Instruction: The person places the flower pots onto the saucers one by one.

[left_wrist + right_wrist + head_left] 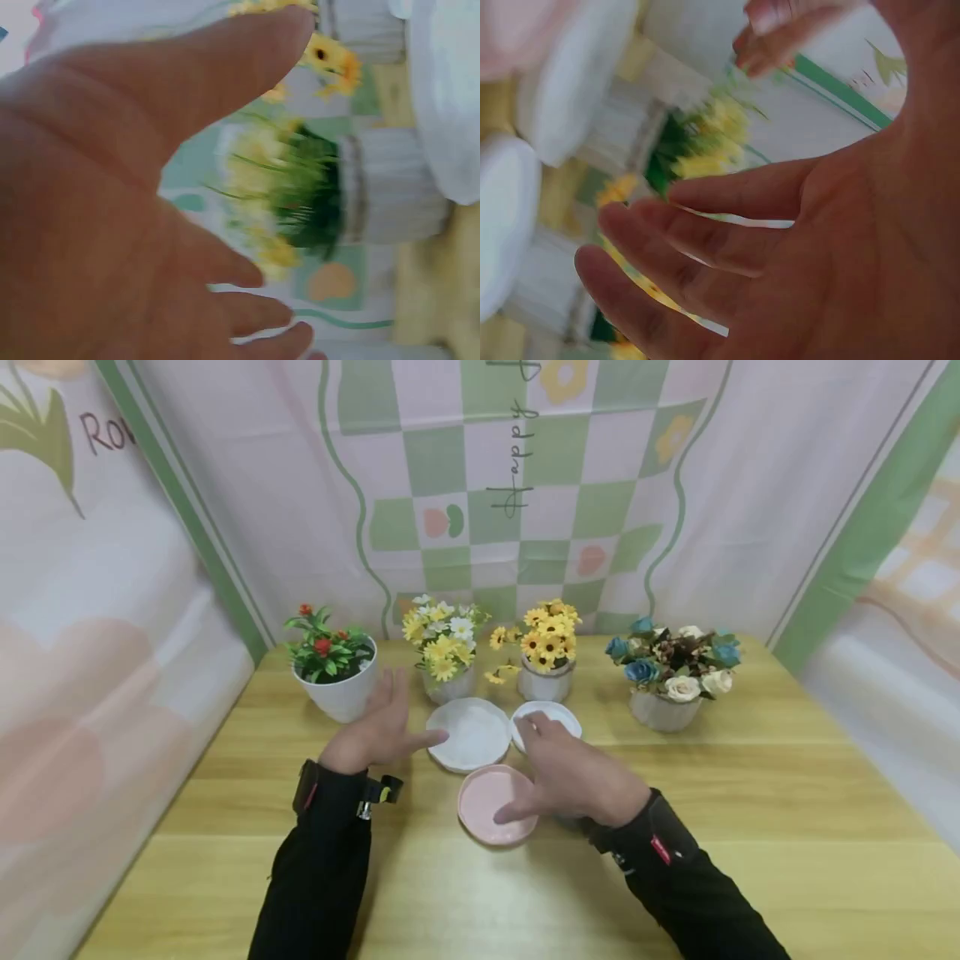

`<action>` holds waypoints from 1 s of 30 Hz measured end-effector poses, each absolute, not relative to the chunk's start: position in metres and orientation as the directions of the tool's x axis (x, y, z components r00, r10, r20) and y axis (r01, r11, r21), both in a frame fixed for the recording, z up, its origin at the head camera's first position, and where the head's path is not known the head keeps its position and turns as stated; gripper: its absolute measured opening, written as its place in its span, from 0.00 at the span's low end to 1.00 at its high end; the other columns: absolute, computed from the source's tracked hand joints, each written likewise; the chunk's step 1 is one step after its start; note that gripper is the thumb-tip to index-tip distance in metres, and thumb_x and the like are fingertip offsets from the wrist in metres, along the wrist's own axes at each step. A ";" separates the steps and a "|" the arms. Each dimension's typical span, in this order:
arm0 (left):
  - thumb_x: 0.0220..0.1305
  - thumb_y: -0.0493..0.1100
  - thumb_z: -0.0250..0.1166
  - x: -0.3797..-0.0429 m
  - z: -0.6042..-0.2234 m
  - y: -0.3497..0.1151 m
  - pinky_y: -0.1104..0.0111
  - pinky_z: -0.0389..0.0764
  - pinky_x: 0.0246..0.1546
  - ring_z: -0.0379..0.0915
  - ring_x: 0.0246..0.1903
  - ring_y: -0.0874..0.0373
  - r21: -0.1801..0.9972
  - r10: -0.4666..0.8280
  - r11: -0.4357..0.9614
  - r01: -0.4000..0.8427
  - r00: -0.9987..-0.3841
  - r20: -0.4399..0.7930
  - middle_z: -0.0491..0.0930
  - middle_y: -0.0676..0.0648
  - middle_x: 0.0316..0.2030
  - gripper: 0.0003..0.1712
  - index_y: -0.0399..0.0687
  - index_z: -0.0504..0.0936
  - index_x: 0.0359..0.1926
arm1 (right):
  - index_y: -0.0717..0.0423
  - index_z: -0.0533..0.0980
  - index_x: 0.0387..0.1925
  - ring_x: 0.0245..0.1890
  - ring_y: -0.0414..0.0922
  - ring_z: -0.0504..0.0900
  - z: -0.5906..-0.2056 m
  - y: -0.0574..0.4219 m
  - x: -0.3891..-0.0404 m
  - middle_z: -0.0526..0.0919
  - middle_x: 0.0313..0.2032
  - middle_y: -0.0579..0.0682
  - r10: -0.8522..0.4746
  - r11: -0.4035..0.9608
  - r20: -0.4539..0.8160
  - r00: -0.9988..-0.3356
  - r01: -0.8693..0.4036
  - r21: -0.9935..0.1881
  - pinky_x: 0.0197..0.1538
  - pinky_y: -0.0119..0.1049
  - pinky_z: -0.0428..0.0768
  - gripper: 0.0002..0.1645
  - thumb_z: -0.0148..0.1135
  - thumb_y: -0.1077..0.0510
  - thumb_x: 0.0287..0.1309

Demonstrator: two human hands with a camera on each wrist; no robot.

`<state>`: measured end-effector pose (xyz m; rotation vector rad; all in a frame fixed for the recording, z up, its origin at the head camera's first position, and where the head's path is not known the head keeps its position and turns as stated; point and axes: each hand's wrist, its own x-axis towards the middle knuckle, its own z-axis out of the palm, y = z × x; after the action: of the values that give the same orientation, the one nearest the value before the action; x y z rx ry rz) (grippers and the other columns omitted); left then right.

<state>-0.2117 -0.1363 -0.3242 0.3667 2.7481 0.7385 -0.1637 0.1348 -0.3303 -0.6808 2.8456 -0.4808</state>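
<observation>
My left hand (378,727) is held above the table, thumb spread to the right over the edge of a large white plate (472,739) and fingers near a white pot with red flowers (330,668). Nothing is in it; the left wrist view shows its bare palm (97,225). My right hand (577,768) hovers over the plates, fingers above a small white plate (558,714) and thumb over a pink plate (483,802). The right wrist view shows its fingers (705,240) extended, with nothing held. Both hands look apart from the plates.
Behind the plates stand a pot of yellow and white flowers (450,681) and a pot of yellow daisies (546,681). At the right is a pot of blue and cream roses (663,710). A patterned cloth (495,460) hangs behind the wooden table (750,802).
</observation>
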 end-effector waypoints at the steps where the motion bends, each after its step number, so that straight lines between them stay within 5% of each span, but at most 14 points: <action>1: 0.73 0.63 0.63 -0.216 -0.328 -0.138 0.44 0.32 0.84 0.16 0.83 0.35 0.532 0.322 0.827 0.181 -0.929 -0.184 0.20 0.27 0.81 0.67 0.30 0.26 0.82 | 0.72 0.62 0.76 0.69 0.70 0.73 -0.335 0.133 -0.164 0.67 0.73 0.72 -0.470 0.849 -0.107 -0.876 -0.416 -0.326 0.68 0.63 0.78 0.77 0.82 0.26 0.39; 6: 0.75 0.59 0.63 -0.239 -0.349 -0.140 0.44 0.39 0.85 0.28 0.84 0.34 0.616 0.314 0.761 0.204 -0.946 -0.075 0.31 0.26 0.82 0.63 0.28 0.31 0.82 | 0.68 0.75 0.63 0.56 0.61 0.80 -0.353 0.122 -0.165 0.79 0.60 0.63 -0.506 0.853 -0.120 -0.854 -0.476 -0.212 0.58 0.59 0.84 0.67 0.84 0.25 0.30; 14: 0.71 0.61 0.68 -0.270 -0.379 -0.135 0.41 0.60 0.80 0.50 0.81 0.33 0.778 0.153 0.623 0.083 -0.988 -0.016 0.50 0.27 0.81 0.62 0.35 0.40 0.84 | 0.67 0.77 0.60 0.53 0.58 0.80 -0.365 0.111 -0.161 0.80 0.57 0.62 -0.507 0.860 -0.138 -0.851 -0.488 -0.151 0.58 0.56 0.82 0.68 0.88 0.27 0.21; 20: 0.66 0.56 0.75 -0.294 -0.386 -0.127 0.44 0.59 0.82 0.52 0.81 0.38 0.829 0.123 0.552 0.089 -0.992 0.024 0.53 0.34 0.82 0.62 0.41 0.44 0.84 | 0.72 0.72 0.65 0.57 0.60 0.80 -0.373 0.114 -0.161 0.78 0.62 0.66 -0.530 0.847 -0.147 -0.835 -0.512 -0.147 0.63 0.53 0.82 0.71 0.89 0.32 0.24; 26: 0.60 0.50 0.81 -0.327 -0.394 -0.118 0.51 0.59 0.83 0.60 0.79 0.46 0.811 0.168 0.541 0.223 -0.974 0.155 0.64 0.43 0.79 0.60 0.52 0.53 0.83 | 0.71 0.73 0.63 0.54 0.59 0.82 -0.381 0.119 -0.163 0.80 0.58 0.65 -0.569 0.822 -0.119 -0.813 -0.558 -0.117 0.63 0.52 0.83 0.67 0.89 0.33 0.27; 30: 0.63 0.46 0.78 -0.336 -0.396 -0.115 0.51 0.58 0.83 0.59 0.79 0.45 0.817 0.161 0.546 0.188 -0.980 0.118 0.64 0.43 0.79 0.55 0.52 0.55 0.82 | 0.71 0.72 0.65 0.56 0.59 0.82 -0.382 0.120 -0.163 0.79 0.61 0.65 -0.559 0.828 -0.133 -0.818 -0.542 -0.145 0.64 0.52 0.83 0.68 0.87 0.32 0.29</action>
<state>-0.3365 -0.1151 -0.3959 0.3143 2.7872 1.4780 -0.1630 0.1196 -0.3816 -0.8625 2.8396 -0.1500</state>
